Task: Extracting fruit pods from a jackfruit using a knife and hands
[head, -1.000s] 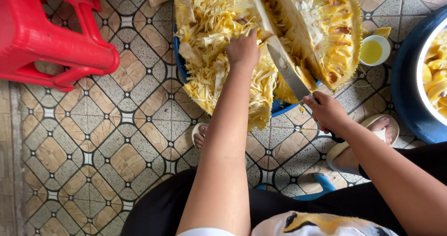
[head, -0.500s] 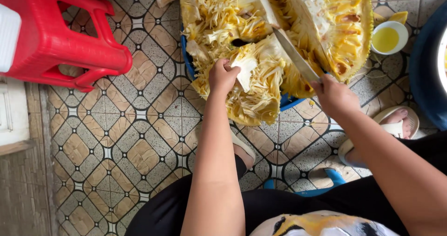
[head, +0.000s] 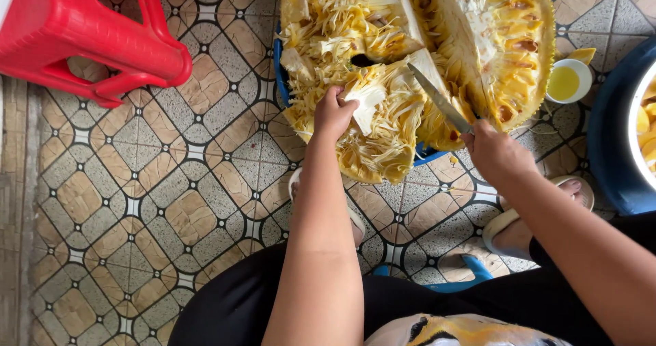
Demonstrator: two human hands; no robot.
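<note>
Patterned floor tiles [head: 171, 202] underfoot, beige and grey diamonds with black corner dots, dull under even daylight. Red plastic stool [head: 89, 32] standing top left. Plain strip of paler floor [head: 14, 216] along the left edge. Dark blue tub [head: 611, 148] at far right.
</note>
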